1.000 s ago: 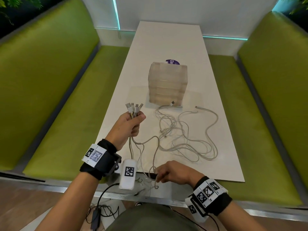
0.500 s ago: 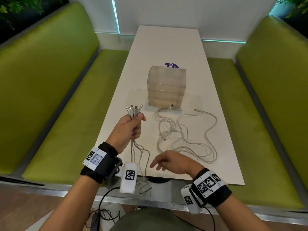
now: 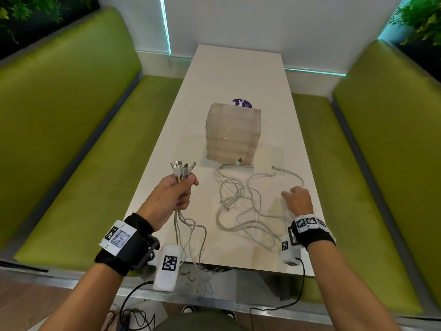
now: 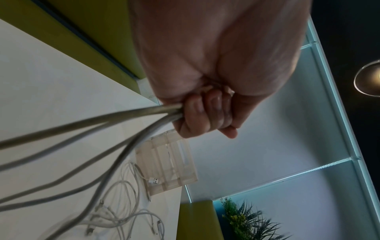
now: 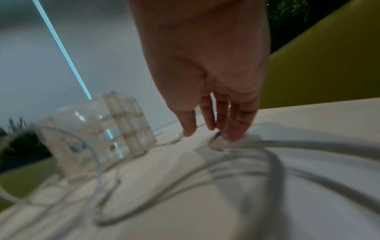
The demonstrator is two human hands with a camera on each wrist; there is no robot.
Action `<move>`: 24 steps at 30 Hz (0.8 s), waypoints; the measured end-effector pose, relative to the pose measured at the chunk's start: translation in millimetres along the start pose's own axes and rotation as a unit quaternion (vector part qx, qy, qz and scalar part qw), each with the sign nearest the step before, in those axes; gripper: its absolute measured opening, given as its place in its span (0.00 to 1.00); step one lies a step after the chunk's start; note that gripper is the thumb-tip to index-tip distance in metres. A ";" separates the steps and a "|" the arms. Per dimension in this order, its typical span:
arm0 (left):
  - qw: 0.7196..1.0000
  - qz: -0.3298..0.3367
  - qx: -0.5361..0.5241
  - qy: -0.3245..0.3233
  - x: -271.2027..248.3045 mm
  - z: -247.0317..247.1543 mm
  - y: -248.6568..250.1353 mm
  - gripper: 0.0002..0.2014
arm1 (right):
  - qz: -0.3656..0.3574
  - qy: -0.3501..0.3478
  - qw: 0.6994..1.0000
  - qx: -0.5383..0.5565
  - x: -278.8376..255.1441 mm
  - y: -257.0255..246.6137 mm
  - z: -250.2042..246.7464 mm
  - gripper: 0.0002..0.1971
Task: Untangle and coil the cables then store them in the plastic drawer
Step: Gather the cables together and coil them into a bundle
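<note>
My left hand (image 3: 177, 191) (image 4: 205, 118) grips a bundle of grey cables (image 3: 182, 169) (image 4: 115, 116) in a fist above the table's left side. Their plugs stick up out of the fist and their tails hang down past the near edge. A tangle of white cables (image 3: 241, 206) (image 4: 123, 211) (image 5: 226, 162) lies loose on the white table (image 3: 238, 75). My right hand (image 3: 297, 199) (image 5: 218, 126) reaches over its right side with straight fingers, whose tips touch a cable loop. The clear plastic drawer unit (image 3: 232, 134) (image 4: 170, 164) (image 5: 123, 126) stands shut behind the tangle.
A purple round label (image 3: 243, 103) peeks from behind the drawer unit. Green bench seats (image 3: 71, 139) run along both sides of the table. A white wall closes off the far end. Black leads trail on the floor below the near edge.
My right hand let go of the cables at the near edge and moved forward and right onto the tangle's right side. The left hand kept its grip on the bundle.
</note>
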State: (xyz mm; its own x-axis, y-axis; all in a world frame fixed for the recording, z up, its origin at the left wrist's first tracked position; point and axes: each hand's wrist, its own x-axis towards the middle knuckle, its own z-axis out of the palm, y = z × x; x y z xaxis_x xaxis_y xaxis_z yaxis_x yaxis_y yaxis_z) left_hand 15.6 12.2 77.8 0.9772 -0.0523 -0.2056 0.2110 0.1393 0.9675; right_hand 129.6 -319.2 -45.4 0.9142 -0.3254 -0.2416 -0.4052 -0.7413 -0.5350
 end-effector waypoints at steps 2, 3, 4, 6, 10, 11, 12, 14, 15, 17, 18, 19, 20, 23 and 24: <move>1.000 -0.002 0.005 0.002 0.9 1.7 -0.1 0.10 | 0.017 0.011 1.000 0.014 2.4 1.2 4.9 0.21; 1.000 -0.003 0.007 0.003 1.3 2.1 -0.2 0.10 | 0.033 0.019 0.999 0.034 2.9 0.6 7.7 0.22; 1.000 -0.004 0.009 0.003 1.4 2.6 -0.3 0.10 | 0.051 0.024 0.997 0.054 3.8 0.0 9.7 0.24; 1.000 -0.004 0.010 0.004 2.4 3.1 -0.5 0.10 | 0.081 0.012 0.996 0.046 7.0 -5.0 9.2 0.24; 1.000 -0.004 0.013 0.001 3.5 3.4 -0.3 0.09 | 0.030 0.039 0.994 -0.102 20.5 -13.4 1.5 0.22; 1.000 -0.003 0.013 -0.001 3.7 3.5 -0.2 0.09 | -0.007 0.039 0.992 -0.118 26.2 -12.8 1.1 0.22; 1.000 -0.002 0.014 -0.002 3.9 3.7 -0.1 0.09 | -0.043 0.021 0.991 -0.129 32.1 -12.2 0.4 0.22; 1.000 -0.002 0.014 -0.001 3.9 3.5 -0.1 0.09 | -0.098 -0.037 0.986 -0.133 42.6 -11.6 1.5 0.23; 1.000 -0.002 0.014 0.000 4.2 3.7 -0.4 0.09 | -0.115 -0.053 0.982 -0.137 46.2 -11.8 2.0 0.23; 1.000 -0.004 0.016 0.006 4.2 4.5 -0.6 0.09 | -0.131 -0.047 0.975 -0.174 48.4 -13.7 3.7 0.21; 1.000 -0.005 0.018 0.009 4.4 5.1 -0.7 0.09 | -0.132 -0.039 0.972 -0.193 47.9 -14.3 5.0 0.20; 1.000 -0.008 0.020 0.011 4.7 6.0 -0.7 0.09 | -0.130 -0.033 0.970 -0.202 45.6 -15.1 6.8 0.17; 1.000 -0.011 0.019 0.013 5.1 7.2 -0.7 0.09 | -0.128 -0.028 0.971 -0.202 44.8 -14.4 9.9 0.14; 1.000 -0.011 0.011 0.011 8.4 9.9 -1.5 0.09 | -0.107 -0.035 0.976 -0.185 43.6 -12.4 14.2 0.12; 1.000 -0.009 0.011 0.007 9.2 10.7 -2.0 0.10 | -0.088 -0.037 0.980 -0.176 43.2 -12.2 11.6 0.12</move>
State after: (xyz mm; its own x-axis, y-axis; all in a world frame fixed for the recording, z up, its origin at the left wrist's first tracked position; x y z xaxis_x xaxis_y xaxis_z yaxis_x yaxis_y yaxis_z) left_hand 24.0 0.8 75.5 0.9736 -0.0402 -0.2248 0.2280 0.1162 0.9667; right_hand 174.0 -317.4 -58.7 0.9614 -0.1410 -0.2362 -0.2033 -0.9426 -0.2649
